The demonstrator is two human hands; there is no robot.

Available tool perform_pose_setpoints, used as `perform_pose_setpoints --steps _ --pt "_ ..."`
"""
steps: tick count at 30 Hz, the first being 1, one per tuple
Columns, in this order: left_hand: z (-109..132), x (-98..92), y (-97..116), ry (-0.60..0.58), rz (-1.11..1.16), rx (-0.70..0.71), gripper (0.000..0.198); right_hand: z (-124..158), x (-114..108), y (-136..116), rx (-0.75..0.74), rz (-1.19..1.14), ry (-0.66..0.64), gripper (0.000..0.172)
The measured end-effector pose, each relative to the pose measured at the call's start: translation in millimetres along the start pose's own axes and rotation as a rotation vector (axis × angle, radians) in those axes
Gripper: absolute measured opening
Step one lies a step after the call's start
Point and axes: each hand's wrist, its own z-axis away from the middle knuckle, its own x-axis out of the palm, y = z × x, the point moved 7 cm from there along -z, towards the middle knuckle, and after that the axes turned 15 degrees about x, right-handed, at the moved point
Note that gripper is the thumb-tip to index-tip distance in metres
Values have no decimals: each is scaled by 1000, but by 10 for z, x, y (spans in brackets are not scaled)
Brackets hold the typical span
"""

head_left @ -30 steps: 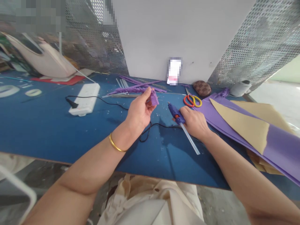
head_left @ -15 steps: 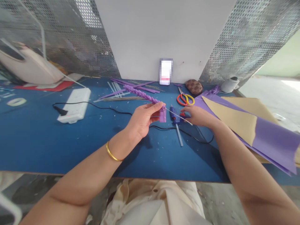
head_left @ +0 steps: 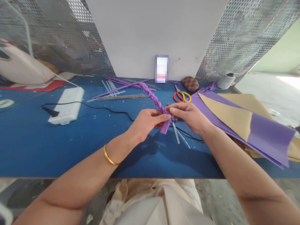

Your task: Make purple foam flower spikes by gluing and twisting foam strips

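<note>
A ruffled purple paper flower spike [head_left: 153, 96] slants away from me, with a flat strip of purple paper [head_left: 165, 127] hanging loose at its lower end. My left hand [head_left: 150, 123] pinches that lower end between thumb and fingers. From the other side, my right hand [head_left: 189, 115] has its thumb and fingertips closed on the same spot. A thin white wire [head_left: 184, 139] sticks out below the fingers toward me. Beside it shows a clear glue stick [head_left: 176, 135]; the glue gun is mostly hidden behind my right hand.
Scissors with red and yellow handles [head_left: 182, 96] lie beyond my right hand, near a checkered pouch [head_left: 190, 83]. Purple and tan paper sheets [head_left: 264, 128] cover the right side. At left are a power strip [head_left: 67, 104] and black cord. A phone [head_left: 161, 68] leans against the white panel.
My right hand has moved left from beside the glue gun to the lower end of the flower spike. The spike now points more steeply away, and the wire points toward me.
</note>
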Motion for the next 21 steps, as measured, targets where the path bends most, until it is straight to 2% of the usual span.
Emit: perform_pose_setpoints --steps 3,7,15,21 --pt "19 49 -42 -43 26 -35 17 -37 67 97 86 -151 -148 25" --pt "29 54 -117 -35 57 -94 15 -45 129 115 103 -273 -227 21" --pt "56 95 -138 -72 128 -153 17 -13 138 26 33 -254 -398 23" --pt "79 142 -158 -125 195 -197 20 -24 103 27 30 -249 -371 22"
